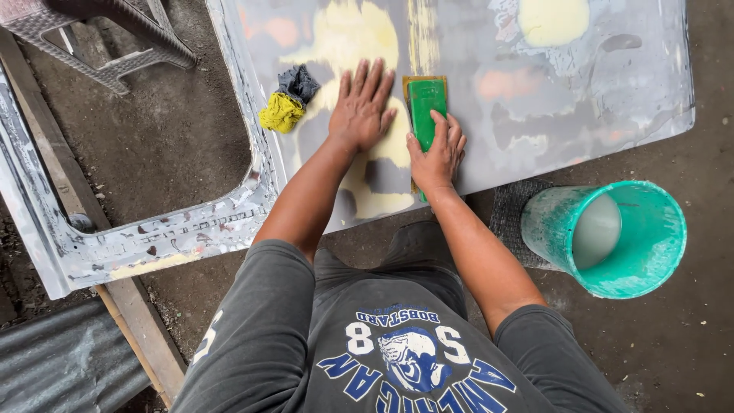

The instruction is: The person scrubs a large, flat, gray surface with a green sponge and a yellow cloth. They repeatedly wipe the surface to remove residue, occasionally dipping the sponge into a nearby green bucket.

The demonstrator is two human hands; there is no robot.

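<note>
- While the left hand (359, 111) lies flat and open, fingers spread toward 12 o'clock, its palm presses on the grey, sanded sheet-metal car door panel (535, 92) patched with pale yellow filler
- Just at 3 o'clock of it, the right hand (436, 153) is closed over the lower end of a green rectangular sanding block (425, 103) that lies flat on the panel, fingers curled across its top
- At 9 o'clock of the left hand, a crumpled yellow and grey rag (288, 99) rests on the panel near the window opening
- At 4 o'clock of the right hand, a teal plastic bucket (650, 252) holding cloudy liquid stands on the dirt ground, well apart from the block
- At 10 o'clock, far off, sits a grey woven plastic stool (99, 38)
</note>
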